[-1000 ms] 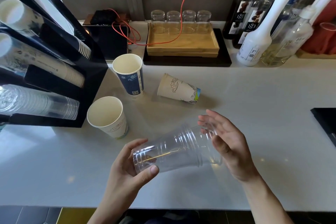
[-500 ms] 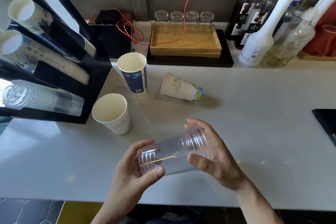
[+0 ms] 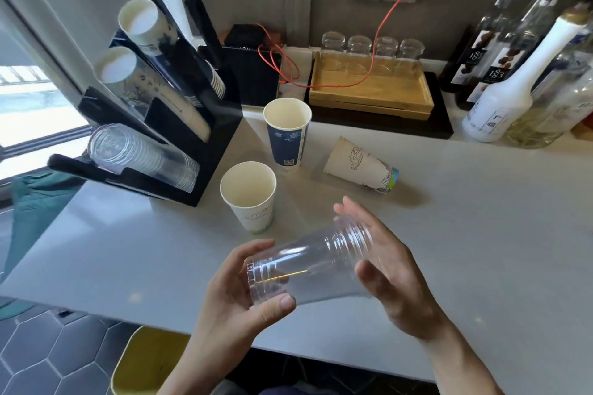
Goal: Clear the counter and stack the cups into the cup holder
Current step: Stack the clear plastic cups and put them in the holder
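I hold nested clear plastic cups point(image 3: 309, 263) sideways above the counter's near edge. My left hand point(image 3: 237, 295) grips the left end and my right hand point(image 3: 385, 269) cups the right end. A white paper cup point(image 3: 248, 196) stands upright just beyond them. A blue paper cup point(image 3: 287, 135) stands behind it. A printed paper cup point(image 3: 361, 165) lies on its side to the right. The black cup holder point(image 3: 211, 151) sits at the left, with two rows of paper cups and a lower row of clear cups point(image 3: 141, 154).
A wooden tray point(image 3: 369, 93) with several upturned glasses stands at the back on a black mat, with a red cable across it. Syrup bottles point(image 3: 500, 96) crowd the back right. A yellow stool point(image 3: 144, 362) sits below the counter's point(image 3: 481, 234) near edge.
The clear cups have slid together into a shorter stack between my hands. The view has shifted, so the holder now sits further into the frame.
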